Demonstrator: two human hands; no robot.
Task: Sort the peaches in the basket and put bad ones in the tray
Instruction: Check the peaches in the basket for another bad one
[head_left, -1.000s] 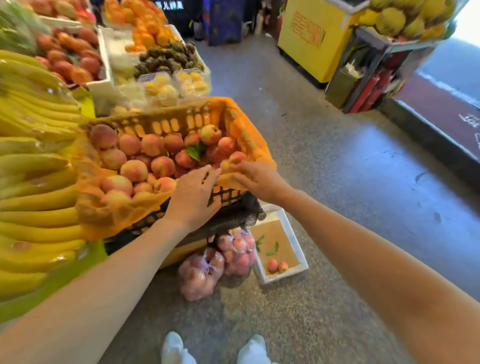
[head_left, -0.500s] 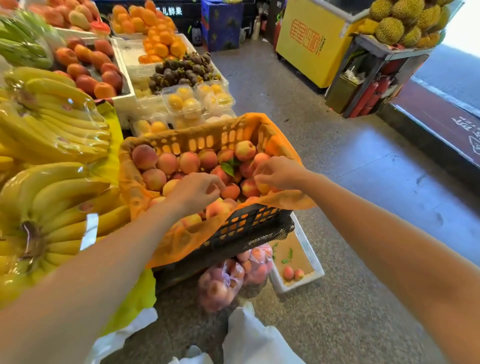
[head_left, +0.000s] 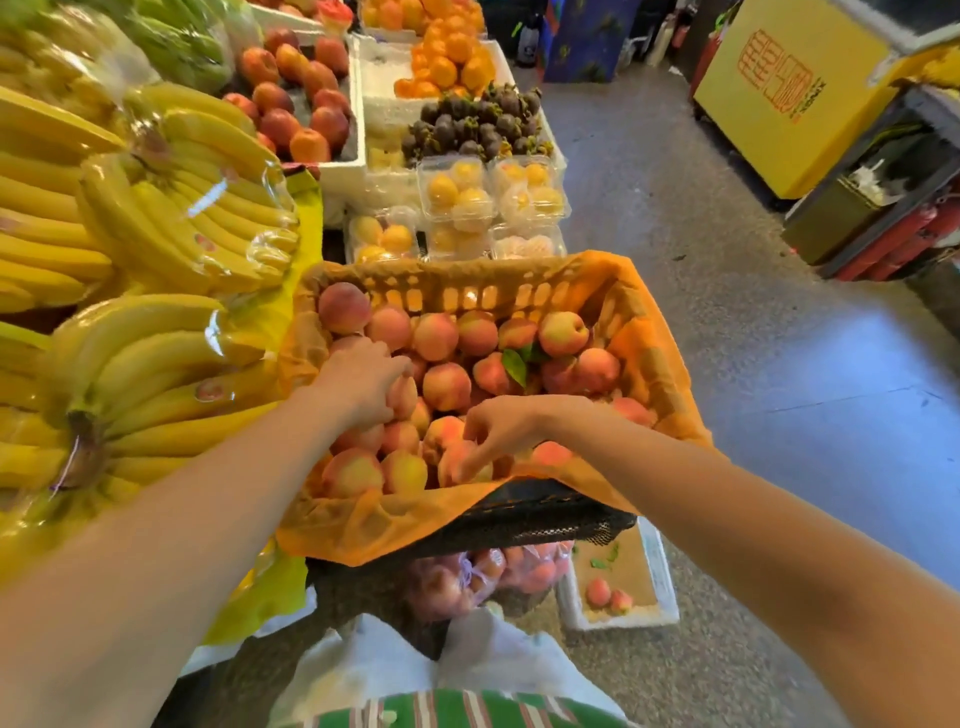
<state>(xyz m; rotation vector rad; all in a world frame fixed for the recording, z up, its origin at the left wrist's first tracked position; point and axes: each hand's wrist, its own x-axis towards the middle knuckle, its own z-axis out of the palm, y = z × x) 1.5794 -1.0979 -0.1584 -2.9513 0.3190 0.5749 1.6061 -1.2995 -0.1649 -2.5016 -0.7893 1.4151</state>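
Left hand (head_left: 358, 384) and right hand (head_left: 506, 426) grip peaches (head_left: 447, 387) in the basket (head_left: 545, 512).

Illegible red characters (head_left: 779, 78) on the yellow cabinet (head_left: 831, 150)

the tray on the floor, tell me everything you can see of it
The tray is white, foam by the look, shallow with raised walls and lined with a brown cardboard-like sheet. It lies flat on the speckled floor, below and right of the basket, which hides part of it. Inside lie two small peaches close together near the near wall, and a few green leaves farther back. Bags of peaches lie by its left wall; contact is unclear.
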